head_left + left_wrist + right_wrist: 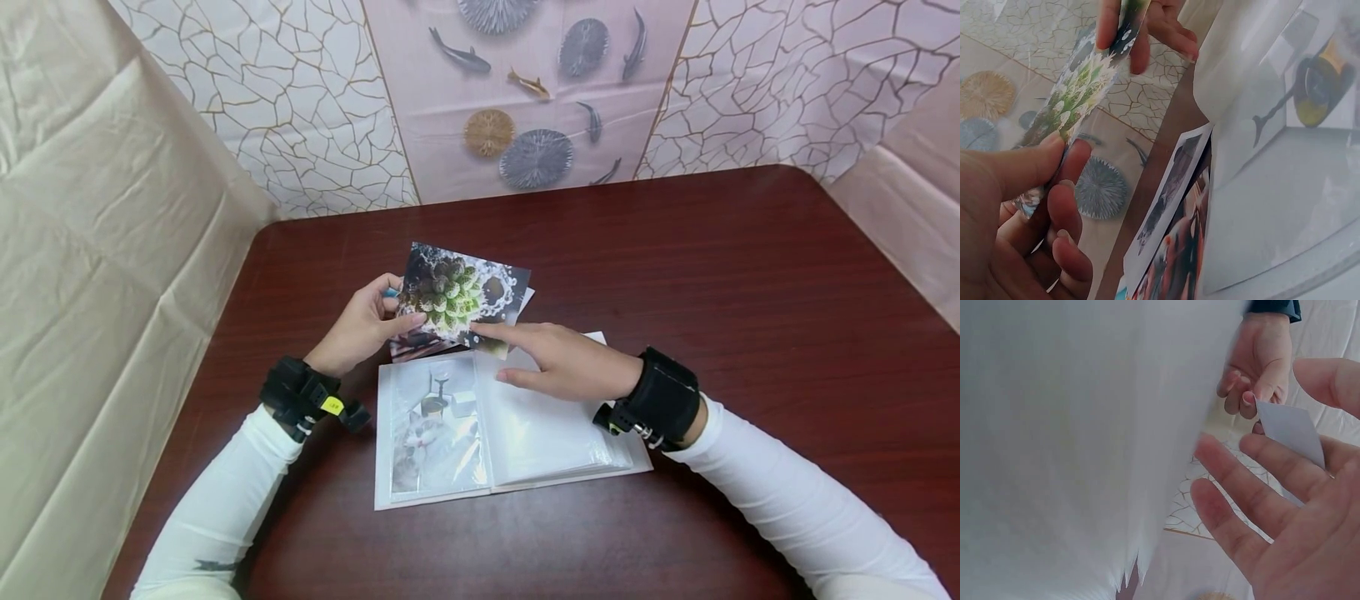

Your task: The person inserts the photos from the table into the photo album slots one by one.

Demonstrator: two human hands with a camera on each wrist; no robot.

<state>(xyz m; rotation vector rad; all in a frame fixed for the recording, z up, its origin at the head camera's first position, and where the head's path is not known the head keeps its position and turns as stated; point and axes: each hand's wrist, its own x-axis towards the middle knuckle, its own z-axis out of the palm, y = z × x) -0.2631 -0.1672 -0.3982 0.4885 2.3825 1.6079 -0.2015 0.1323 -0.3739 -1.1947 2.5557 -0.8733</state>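
My left hand (358, 323) pinches the left edge of a photo print (450, 300) showing a green succulent, its thumb on the picture side. My right hand (558, 358) reaches in from the right, index finger lying on the picture's lower right part and thumb held apart. In the right wrist view its other fingers (1241, 481) extend along the white back of the print (1291, 431). Below the hands lies an open photo album (384, 433). A pale picture with a glass (438, 433) sits in its left sleeve; the right sleeve (547, 437) looks plain white.
More photo prints (1175, 212) lie at the album's far edge, partly covered by the succulent print in the head view. The dark red wooden table (720, 275) extends around the album. Patterned cloth (300, 100) hangs behind it, plain beige cloth (97, 275) at the left.
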